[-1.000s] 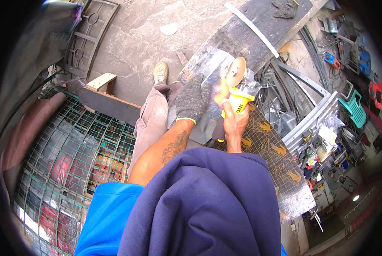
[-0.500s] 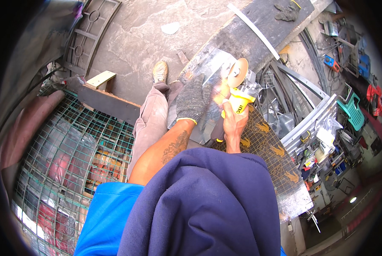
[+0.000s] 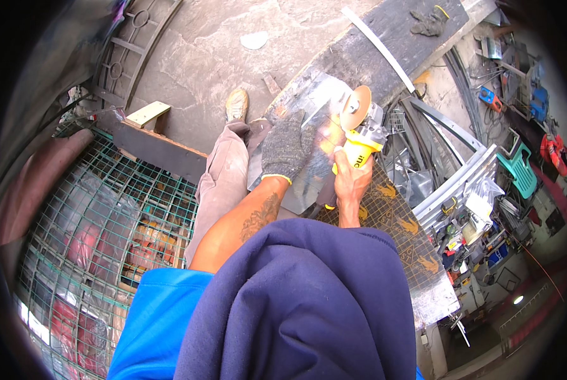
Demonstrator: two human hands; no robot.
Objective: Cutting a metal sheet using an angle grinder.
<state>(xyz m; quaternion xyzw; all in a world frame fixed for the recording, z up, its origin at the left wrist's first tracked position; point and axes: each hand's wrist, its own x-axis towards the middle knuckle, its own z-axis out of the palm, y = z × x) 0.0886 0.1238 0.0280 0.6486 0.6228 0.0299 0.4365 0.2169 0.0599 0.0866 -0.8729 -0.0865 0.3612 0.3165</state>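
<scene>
Grinder: yellow and dark grey, inside the right hand, its round tan disc forward of the knuckles.
Grip: bare fingers curled around the yellow part.
Left hand: gloved in grey knit, fingers extended, thumb apart, left of the grinder.
Sheet: shiny silver metal, beneath the left hand.

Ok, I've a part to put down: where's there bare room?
The black board between the pale strip and loose glove is bare; so is the floor between the shoe and the metal frame. Crowded: around the grinder in the right hand, and among the metal strips.
</scene>
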